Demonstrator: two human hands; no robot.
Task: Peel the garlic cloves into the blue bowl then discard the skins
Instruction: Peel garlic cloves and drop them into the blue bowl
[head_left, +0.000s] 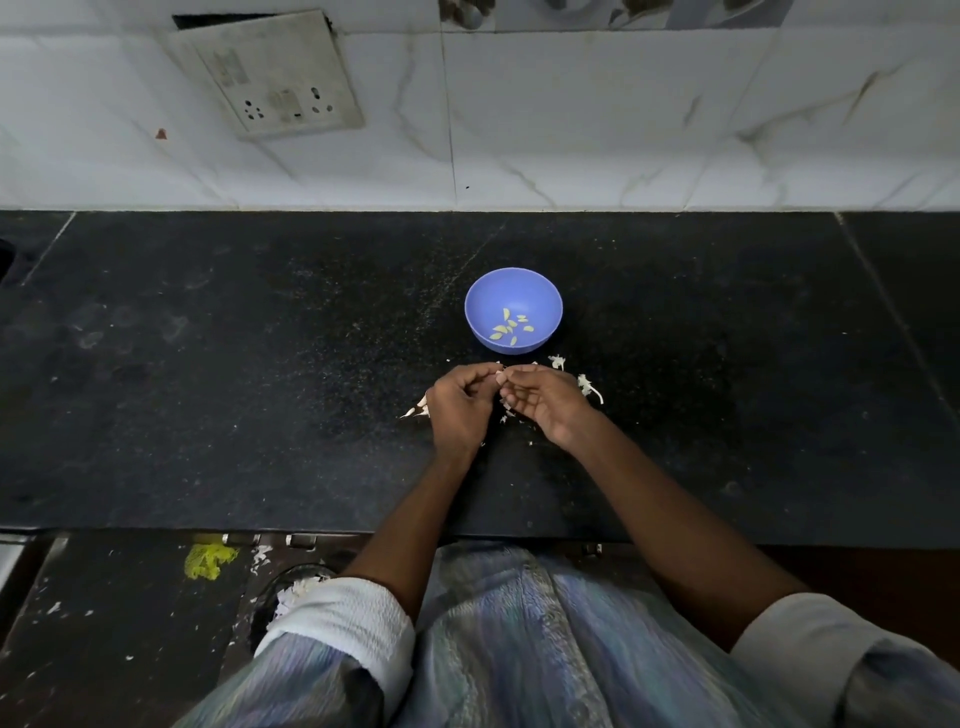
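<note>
A blue bowl (513, 310) stands on the black counter with several peeled, yellowish garlic cloves (510, 327) in its bottom. Just in front of it my left hand (461, 405) and my right hand (543, 397) meet fingertip to fingertip, both with curled fingers pinching a small garlic clove (501, 372) that is mostly hidden between them. White garlic skins (589, 387) lie on the counter right of my right hand. More pale pieces (418, 409) lie left of my left hand, skins or cloves, I cannot tell which.
The black stone counter (260, 364) runs wide to both sides, backed by a white marble-tiled wall (623, 130) with a switch plate (267, 73). Below the front edge, a dark bin (291, 592) with white skins sits on the floor, next to a yellow scrap (209, 560).
</note>
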